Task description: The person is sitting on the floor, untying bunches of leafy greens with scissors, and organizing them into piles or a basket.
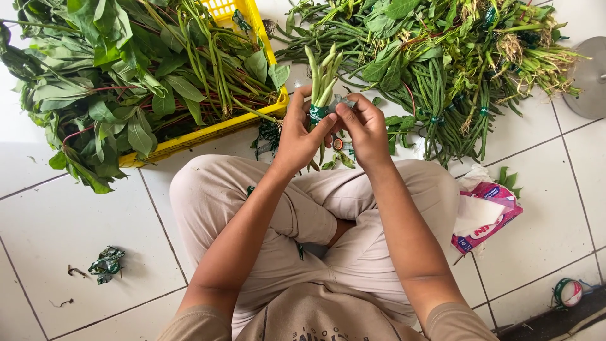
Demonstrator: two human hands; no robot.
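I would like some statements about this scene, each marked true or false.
1. Both hands hold a small bundle of green stalks. True: the left hand and the right hand meet at its green band.
2. The yellow crate holds red tomatoes. False: it holds leafy greens.
3. A tape roll lies on the floor to the person's right. True.
4. The floor is wooden. False: it is white tile.
5. The pink bag sits inside the crate. False: it lies on the floor beside the right knee.
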